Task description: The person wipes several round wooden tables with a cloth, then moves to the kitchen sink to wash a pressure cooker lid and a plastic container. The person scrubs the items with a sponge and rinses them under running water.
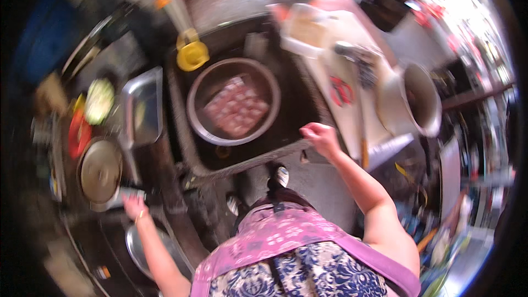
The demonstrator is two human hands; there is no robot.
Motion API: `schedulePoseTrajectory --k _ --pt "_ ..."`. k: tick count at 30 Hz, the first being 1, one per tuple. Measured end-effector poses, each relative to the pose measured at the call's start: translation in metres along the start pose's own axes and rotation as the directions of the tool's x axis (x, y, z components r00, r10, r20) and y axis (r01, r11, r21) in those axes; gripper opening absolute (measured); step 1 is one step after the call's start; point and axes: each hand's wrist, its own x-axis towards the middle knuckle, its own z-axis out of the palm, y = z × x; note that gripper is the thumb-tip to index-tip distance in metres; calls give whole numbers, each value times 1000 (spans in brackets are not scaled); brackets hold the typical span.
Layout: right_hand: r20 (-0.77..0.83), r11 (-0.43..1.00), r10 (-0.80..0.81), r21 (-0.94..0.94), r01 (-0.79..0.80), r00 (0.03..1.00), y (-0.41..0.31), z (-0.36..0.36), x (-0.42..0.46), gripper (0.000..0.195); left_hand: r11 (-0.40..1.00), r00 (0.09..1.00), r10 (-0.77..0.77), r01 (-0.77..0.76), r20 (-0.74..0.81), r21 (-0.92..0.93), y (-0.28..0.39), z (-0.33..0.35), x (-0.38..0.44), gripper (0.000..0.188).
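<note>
My left hand (135,207) reaches out at the lower left, with a bracelet at the wrist. It is at a pale, flat, silvery item (116,199) beside a round metal lid or pan (101,171); blur hides whether the fingers grip it. My right hand (321,137) hovers by the near right rim of the dark sink (303,90), its fingers curled and nothing visible in them. In the sink stands a round metal basin (194,119) holding chunks of pale pink raw meat (237,109) that seem to lie in water.
A yellow plastic scoop (192,55) hangs over the sink's far left corner. Left of it are a rectangular metal tray (142,107) and a cut cabbage (99,101). On the right stand a white container (303,29), red-handled scissors (341,90) and a large pot (429,103).
</note>
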Motion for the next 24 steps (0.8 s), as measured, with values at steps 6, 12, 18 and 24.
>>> schedulePoseTrajectory --k 6,12,18,24 --pt "-94 583 -688 -662 470 720 4 -32 97 40 907 899 415 -398 -140 135 -33 24 -63 32" --pt "-16 133 -445 -990 48 895 -6 -74 258 64 846 872 487 -485 50 221 -38 63 -113 21" --pt "283 361 -428 -817 449 858 -37 -49 263 11 835 865 437 -492 247 246 -36 97 -133 14" --pt "722 -143 -557 -569 810 409 -104 31 171 11 948 722 34 -243 691 207 -40 183 -173 22"
